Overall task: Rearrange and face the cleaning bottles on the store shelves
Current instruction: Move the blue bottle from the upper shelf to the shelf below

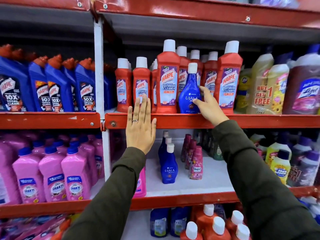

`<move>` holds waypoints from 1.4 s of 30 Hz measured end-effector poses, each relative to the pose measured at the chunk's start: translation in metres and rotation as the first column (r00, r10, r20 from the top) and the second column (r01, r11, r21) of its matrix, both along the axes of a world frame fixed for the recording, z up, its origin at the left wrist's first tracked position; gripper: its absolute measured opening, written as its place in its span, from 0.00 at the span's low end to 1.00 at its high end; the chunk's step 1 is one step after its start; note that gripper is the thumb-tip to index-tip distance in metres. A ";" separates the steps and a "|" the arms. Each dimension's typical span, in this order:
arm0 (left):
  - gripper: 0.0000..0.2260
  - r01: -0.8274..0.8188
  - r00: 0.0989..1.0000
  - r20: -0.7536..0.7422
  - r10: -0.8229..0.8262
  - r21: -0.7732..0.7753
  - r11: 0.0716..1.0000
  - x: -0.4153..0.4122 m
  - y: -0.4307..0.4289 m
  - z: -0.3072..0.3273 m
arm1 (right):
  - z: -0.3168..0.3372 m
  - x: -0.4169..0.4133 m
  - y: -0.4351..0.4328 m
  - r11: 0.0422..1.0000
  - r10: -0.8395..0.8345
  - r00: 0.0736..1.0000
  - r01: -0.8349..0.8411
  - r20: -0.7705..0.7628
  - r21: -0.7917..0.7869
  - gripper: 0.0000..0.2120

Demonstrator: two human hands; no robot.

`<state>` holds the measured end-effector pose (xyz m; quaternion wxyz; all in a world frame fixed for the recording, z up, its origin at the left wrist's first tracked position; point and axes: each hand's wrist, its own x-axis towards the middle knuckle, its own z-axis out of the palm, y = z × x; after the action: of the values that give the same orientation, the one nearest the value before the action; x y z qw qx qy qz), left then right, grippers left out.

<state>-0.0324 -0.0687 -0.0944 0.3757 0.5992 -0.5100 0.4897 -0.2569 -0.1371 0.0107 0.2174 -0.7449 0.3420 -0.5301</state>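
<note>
A blue Ujala bottle with a white cap stands at the front edge of the upper shelf, among red Harpic Bathroom Cleaner bottles. My right hand touches its right side, thumb and fingers spread around it, not clearly closed. My left hand is flat and open, fingers up, in front of a small red Harpic bottle and the shelf edge. More Ujala bottles stand in a row on the shelf below.
Blue Harpic bottles fill the upper left bay, pink Shakti bottles the bay below. Yellow and purple cleaner bottles stand at the right. Comfort bottles are beside the lower Ujala row, with bare white shelf around them.
</note>
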 end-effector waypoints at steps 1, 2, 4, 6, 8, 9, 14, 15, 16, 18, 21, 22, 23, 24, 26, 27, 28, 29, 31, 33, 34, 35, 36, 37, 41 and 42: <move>0.28 0.003 1.000 0.003 -0.003 0.003 1.000 0.000 0.000 0.000 | 0.000 0.000 0.000 1.000 0.009 1.000 -0.009 0.024 0.010 0.24; 0.28 0.006 1.000 0.005 -0.006 0.005 1.000 0.000 0.001 0.000 | 0.000 -0.001 0.000 1.000 0.009 0.999 -0.010 0.040 0.016 0.24; 0.28 0.004 1.000 0.006 -0.004 0.010 1.000 -0.001 0.002 0.000 | -0.002 -0.002 -0.001 1.000 0.003 0.998 -0.004 0.058 0.018 0.23; 0.27 -0.008 1.000 0.006 0.008 0.011 1.000 -0.001 0.003 0.001 | -0.002 -0.003 -0.001 1.000 0.022 0.996 -0.023 0.084 0.019 0.22; 0.27 -0.013 1.000 0.005 0.013 0.009 1.000 -0.002 0.003 0.002 | -0.001 -0.003 0.003 0.998 0.049 0.990 -0.053 0.134 0.023 0.22; 0.27 -0.010 1.000 0.003 0.010 0.012 1.000 -0.002 0.004 0.002 | 0.001 -0.003 0.005 0.998 0.060 0.985 -0.065 0.163 0.023 0.22; 0.27 0.000 1.000 -0.006 0.001 0.043 0.999 -0.001 0.004 0.002 | 0.012 -0.005 0.015 0.993 0.112 0.965 -0.115 0.239 -0.001 0.22; 0.27 -0.001 1.000 -0.007 0.001 0.041 0.999 -0.001 0.004 0.002 | 0.014 -0.006 0.018 0.992 0.124 0.963 -0.128 0.241 0.001 0.22; 0.27 -0.002 1.000 -0.006 0.003 0.040 0.999 -0.002 0.005 0.002 | 0.015 -0.007 0.022 0.990 0.138 0.960 -0.143 0.243 0.003 0.22; 0.27 -0.006 1.000 -0.005 0.006 0.040 0.999 -0.003 0.005 0.002 | 0.013 -0.010 0.029 0.985 0.165 0.956 -0.170 0.242 0.001 0.22; 0.27 -0.009 1.000 -0.004 0.010 0.044 0.999 -0.003 0.006 0.003 | 0.006 -0.014 0.040 0.980 0.197 0.953 -0.199 0.230 -0.016 0.22; 0.27 -0.011 1.000 -0.005 0.012 0.046 0.999 -0.004 0.006 0.003 | 0.002 -0.015 0.044 0.977 0.212 0.949 -0.214 0.232 -0.016 0.21; 0.27 -0.012 1.000 -0.006 0.012 0.044 0.999 -0.004 0.006 0.003 | -0.002 -0.016 0.049 0.973 0.227 0.944 -0.231 0.238 -0.013 0.21; 0.27 -0.012 1.000 -0.008 0.013 0.039 0.999 -0.004 0.007 0.003 | -0.007 -0.017 0.053 0.969 0.241 0.939 -0.246 0.245 -0.009 0.21; 0.27 -0.008 1.000 -0.017 0.009 0.031 0.999 -0.005 0.010 0.000 | -0.019 -0.019 0.060 0.963 0.261 0.933 -0.269 0.248 0.000 0.21; 0.27 -0.003 1.000 -0.020 0.003 0.027 1.000 -0.005 0.011 -0.003 | -0.026 -0.019 0.063 0.962 0.266 0.934 -0.273 0.238 -0.002 0.21; 0.27 0.002 1.000 -0.021 -0.001 0.021 1.000 -0.006 0.012 -0.007 | -0.033 -0.020 0.066 0.964 0.262 0.939 -0.266 0.222 -0.009 0.21; 0.28 0.002 1.000 -0.024 -0.002 0.010 1.000 -0.006 0.014 -0.013 | -0.041 -0.021 0.069 0.965 0.259 0.943 -0.262 0.210 -0.017 0.21; 0.28 0.000 0.999 -0.032 0.000 -0.011 1.000 -0.007 0.017 -0.024 | -0.058 -0.022 0.073 0.959 0.279 0.938 -0.282 0.208 -0.015 0.21; 0.29 0.012 0.998 -0.056 -0.013 -0.014 1.000 -0.008 0.019 -0.041 | -0.079 -0.022 0.078 0.956 0.289 0.934 -0.294 0.210 -0.009 0.21; 0.30 0.013 0.998 -0.064 -0.013 -0.010 1.000 -0.009 0.020 -0.051 | -0.090 -0.022 0.080 0.956 0.287 0.937 -0.292 0.201 -0.007 0.22; 0.30 0.013 0.997 -0.075 -0.013 -0.001 1.000 -0.010 0.021 -0.062 | -0.104 -0.022 0.080 0.956 0.288 0.939 -0.295 0.189 0.005 0.23; 0.31 0.016 0.997 -0.082 -0.015 0.010 1.000 -0.010 0.021 -0.073 | -0.118 -0.020 0.079 0.955 0.289 0.941 -0.297 0.176 0.017 0.24; 0.31 0.020 0.996 -0.087 -0.018 0.021 1.000 -0.009 0.022 -0.086 | -0.132 -0.019 0.077 0.955 0.287 0.944 -0.295 0.165 0.028 0.24; 0.33 0.031 0.993 -0.115 -0.023 0.063 0.998 -0.004 0.026 -0.134 | -0.185 -0.010 0.071 0.959 0.256 0.959 -0.267 0.119 0.089 0.23; 0.33 0.035 0.992 -0.126 -0.025 0.074 0.997 -0.002 0.026 -0.146 | -0.196 -0.007 0.069 0.957 0.259 0.959 -0.271 0.114 0.107 0.23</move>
<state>-0.0340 -0.0423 -0.2400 0.3911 0.6349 -0.5128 0.4255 -0.2637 -0.0682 -0.1857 0.3481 -0.7421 0.2595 -0.5106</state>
